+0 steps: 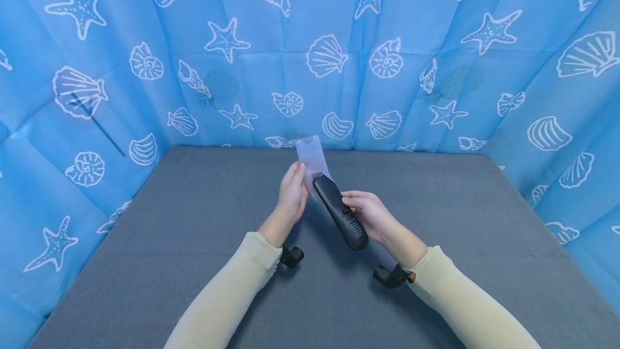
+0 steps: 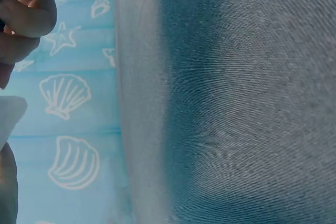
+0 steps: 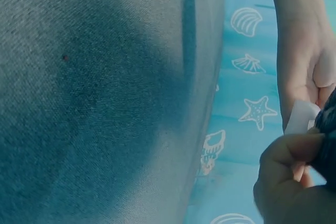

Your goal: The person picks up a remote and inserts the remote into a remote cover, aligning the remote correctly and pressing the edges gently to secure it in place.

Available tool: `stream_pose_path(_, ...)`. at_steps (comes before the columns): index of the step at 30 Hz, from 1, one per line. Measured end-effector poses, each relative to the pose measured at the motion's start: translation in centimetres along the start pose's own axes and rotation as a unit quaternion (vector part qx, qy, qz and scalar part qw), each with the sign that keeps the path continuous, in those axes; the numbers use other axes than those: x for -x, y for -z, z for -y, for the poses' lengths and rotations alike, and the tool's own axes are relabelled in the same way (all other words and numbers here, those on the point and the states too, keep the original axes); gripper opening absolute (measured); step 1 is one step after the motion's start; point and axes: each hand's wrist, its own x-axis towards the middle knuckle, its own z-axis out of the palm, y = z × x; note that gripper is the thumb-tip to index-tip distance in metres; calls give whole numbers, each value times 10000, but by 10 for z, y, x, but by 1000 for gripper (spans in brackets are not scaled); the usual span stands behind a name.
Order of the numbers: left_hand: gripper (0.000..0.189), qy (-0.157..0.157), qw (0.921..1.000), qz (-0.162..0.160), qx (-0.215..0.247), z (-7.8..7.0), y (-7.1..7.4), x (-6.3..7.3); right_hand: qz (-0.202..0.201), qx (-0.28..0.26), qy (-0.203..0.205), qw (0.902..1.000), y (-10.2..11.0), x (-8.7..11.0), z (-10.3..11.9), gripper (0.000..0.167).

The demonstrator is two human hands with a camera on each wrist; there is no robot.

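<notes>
In the head view, my left hand [image 1: 292, 194] pinches the edge of a translucent plastic sleeve [image 1: 312, 154], which has a notch in its far end. A long black handheld device [image 1: 334, 201] slants across the near part of the sleeve. Light printed lettering marks its near end, and its far end is narrow. My right hand [image 1: 370, 213] grips the device from the right side. Both things are held up above the table. The right wrist view shows fingers [image 3: 286, 166] on the dark device [image 3: 328, 140], beside the whitish sleeve [image 3: 302, 116]. Whether the device touches the sleeve is unclear.
A grey cloth-covered table [image 1: 203, 214] lies under both hands. A blue curtain [image 1: 290, 69] with white shells and starfish rises behind its far edge and along both sides. Black wrist mounts [image 1: 394, 276] hang below the cream sleeve cuffs.
</notes>
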Motion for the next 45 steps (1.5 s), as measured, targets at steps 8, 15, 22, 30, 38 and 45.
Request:
stream_pose_path(8, 41, -152, 9985, -11, -532, 3, 2, 0, -379, 77, -26, 9992, -2, -2, -4, 43)
stream_pose_path(15, 40, 50, 9975, -152, -682, 3, 5, 2, -369, -275, -82, 9989, -3, -3, -3, 43)
stream_pose_path(22, 36, 307, 9953, -89, -913, 0, 4, 5, -637, 394, -139, 9971, 1, -6, 3, 40)
stream_pose_path(30, 36, 410, 9925, 191, -1139, -2, 5, 7, -629, 659, -156, 9957, 6, -6, 4, 39)
stream_pose_path(38, 38, 769, 9875, 249, -1351, -1, 7, 11, -500, 1189, -31, 9916, 13, -13, 1, 37)
stream_pose_path(45, 38, 1102, 9882, 238, -1032, 3, 7, 14, -568, 1218, 107, 9909, 16, -12, 1, 37)
